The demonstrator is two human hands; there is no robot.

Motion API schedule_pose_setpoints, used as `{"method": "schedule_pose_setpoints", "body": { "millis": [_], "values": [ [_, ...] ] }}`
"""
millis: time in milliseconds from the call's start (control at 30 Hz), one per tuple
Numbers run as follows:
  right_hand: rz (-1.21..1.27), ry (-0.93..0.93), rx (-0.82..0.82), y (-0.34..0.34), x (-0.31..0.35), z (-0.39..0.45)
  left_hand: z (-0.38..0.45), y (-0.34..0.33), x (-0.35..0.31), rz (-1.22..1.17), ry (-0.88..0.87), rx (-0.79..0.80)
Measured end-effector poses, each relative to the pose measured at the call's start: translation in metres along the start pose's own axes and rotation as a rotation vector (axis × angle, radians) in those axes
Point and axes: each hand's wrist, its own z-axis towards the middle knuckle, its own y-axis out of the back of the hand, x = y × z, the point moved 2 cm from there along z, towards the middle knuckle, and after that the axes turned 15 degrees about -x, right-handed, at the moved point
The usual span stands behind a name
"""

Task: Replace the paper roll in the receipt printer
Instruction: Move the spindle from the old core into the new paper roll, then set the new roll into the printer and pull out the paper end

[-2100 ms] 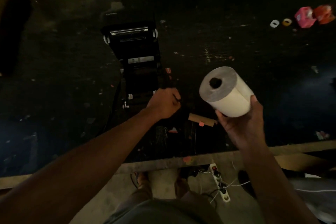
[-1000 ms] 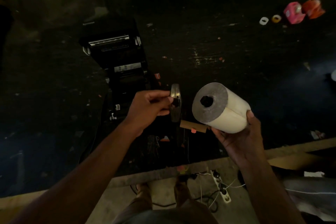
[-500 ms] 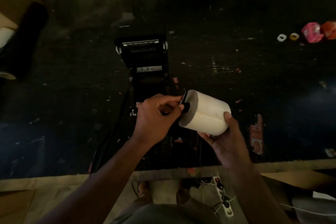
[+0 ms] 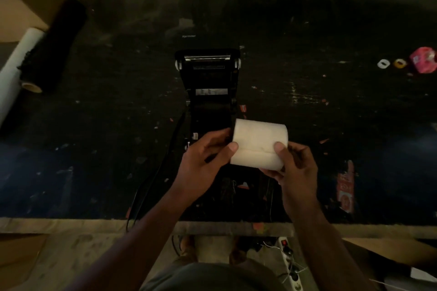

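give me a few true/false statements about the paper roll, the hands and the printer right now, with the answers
1. Both hands hold the paper roll. True: the left hand is at its left end and the right hand at its right end.
2. The printer has its lid shut. False: the lid is swung open, away from the person.
3. The paper roll already sits inside the printer. False: it is held above the printer's near end, not yet seated.
4. A white ring and a yellow ring lie side by side at the far right of the table. True.
5. The paper roll stands on its end. False: it lies sideways, with its axis running left to right.
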Motion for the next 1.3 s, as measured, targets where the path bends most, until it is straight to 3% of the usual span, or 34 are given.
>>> {"method": "schedule_pose_setpoints", "body": {
  "millis": [133,233,467,700,1000,1300],
  "values": [
    [-0.226,0.355,0.067,-0.026,0.007,-0.016,-0.005,0.015,0.023,-0.316,0.291,-0.083],
    [-0.401,0.491,0.142,-0.049,0.007,-0.031,-0.011,0.031,0.040,-0.566,0.455,-0.173],
    [-0.528,0.690,0.213,-0.078,-0.004,-0.056,-0.022,0.061,0.058,-0.715,0.478,-0.280],
    [-0.593,0.678,0.254,-0.078,-0.025,-0.054,-0.032,0.072,0.065,-0.458,0.322,-0.386],
    [-0.536,0.522,0.127,-0.093,-0.045,-0.016,0.023,0.057,0.059,0.068,0.028,-0.541],
    [-0.491,0.497,0.053,-0.144,-0.043,0.050,0.108,0.046,0.054,0.201,-0.029,-0.513]
  ]
}}
